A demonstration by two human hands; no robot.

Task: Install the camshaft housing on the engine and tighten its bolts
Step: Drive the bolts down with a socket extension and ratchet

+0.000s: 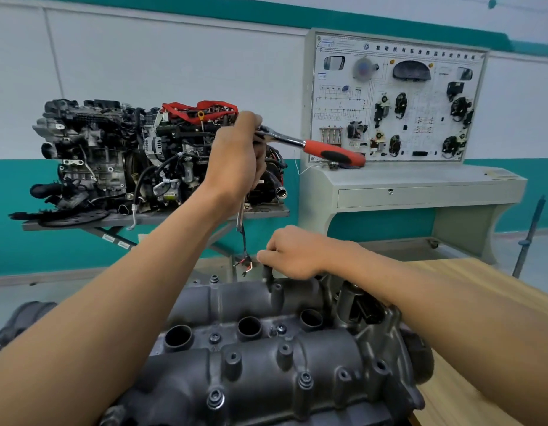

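Observation:
The dark grey camshaft housing (266,370) lies on the engine in front of me, with several bolts (215,398) sitting in its bosses. My left hand (235,155) is raised well above it, closed around the head of a ratchet (328,150) whose red and black handle points right. A chrome extension bar (240,213) hangs down below that hand. My right hand (294,252) pinches a short dark socket (269,276) standing upright on a bolt boss at the housing's far edge. The bar's lower end is apart from the socket.
A second engine (112,155) sits on a grey stand behind, with loose wires (245,261) dangling near my right hand. A training panel (395,99) on a cabinet stands at the back right. A wooden tabletop (457,275) runs along the right.

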